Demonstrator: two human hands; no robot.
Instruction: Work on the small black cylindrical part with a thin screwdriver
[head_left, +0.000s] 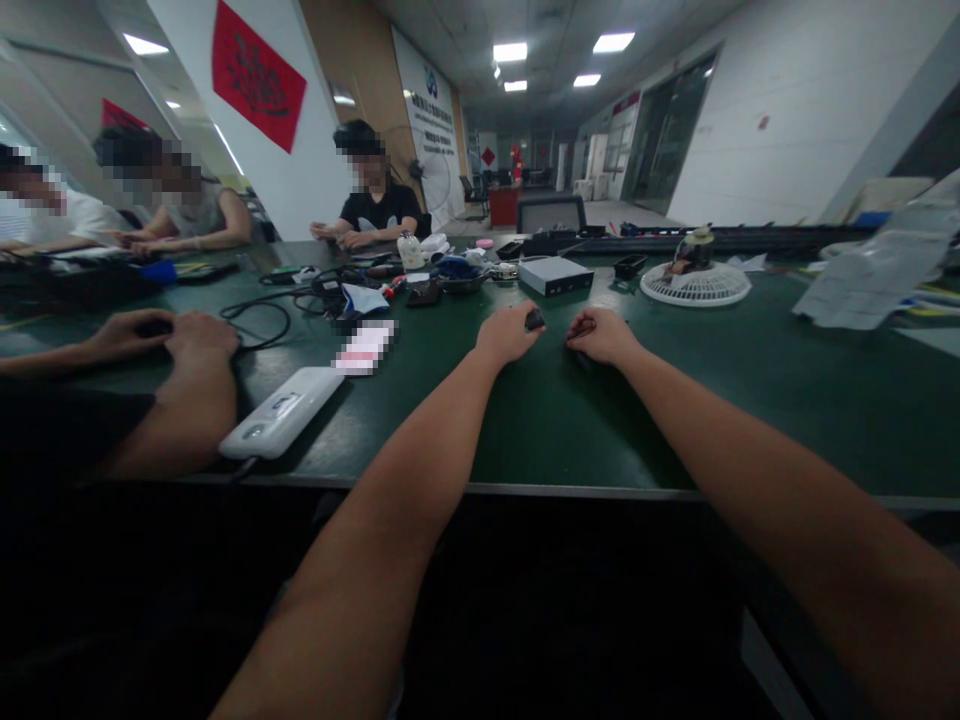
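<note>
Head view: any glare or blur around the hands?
In the head view, the left hand and right hand look reasonably sharp, the green tabletop shows only soft sheen, wide-angle distortion bows the edges, and below it goes nearly black.

Passage: green-topped workbench point(772, 410), room for a hand to pass toward lower right of the frame, in front of and beside the left hand point(506, 335) and right hand point(604, 335); narrow gap between the two hands; obstacles, upper centre: flat grey metal box point(555, 275); round white vented fan base point(696, 285); obstacles, left: blurred pink-and-white card point(365, 347); glossy white rounded oblong device point(281, 412); looped black cable point(255, 320); neighbouring person's hands point(169, 335), farther left.
</note>
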